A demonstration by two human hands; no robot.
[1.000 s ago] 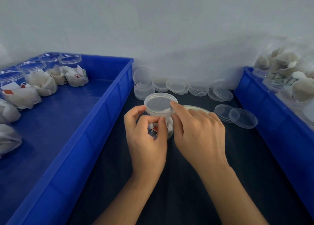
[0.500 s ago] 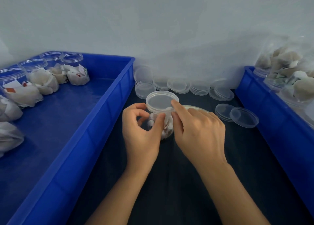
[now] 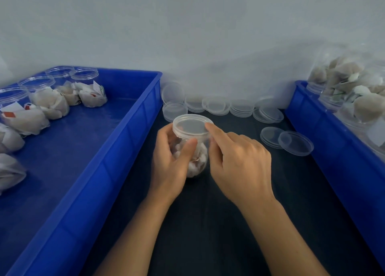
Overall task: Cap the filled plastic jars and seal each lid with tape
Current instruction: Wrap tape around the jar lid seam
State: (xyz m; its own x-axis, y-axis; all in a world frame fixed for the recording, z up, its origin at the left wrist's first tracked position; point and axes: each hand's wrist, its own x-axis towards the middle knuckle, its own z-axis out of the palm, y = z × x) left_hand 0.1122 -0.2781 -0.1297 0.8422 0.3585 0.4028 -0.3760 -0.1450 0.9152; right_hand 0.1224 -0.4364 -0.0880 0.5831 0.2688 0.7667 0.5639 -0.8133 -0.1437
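Head view: left hand [image 3: 169, 161] grips the upright jar [image 3: 198, 157]; right hand [image 3: 239, 161] apparently pinches its lid [image 3: 191, 126].

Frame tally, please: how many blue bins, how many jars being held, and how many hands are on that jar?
blue plastic bins: 2, one at the left, one at the right
clear plastic jar, filled, lid on, held: 1
hands on it: 2, left hand, right hand
Total: 5
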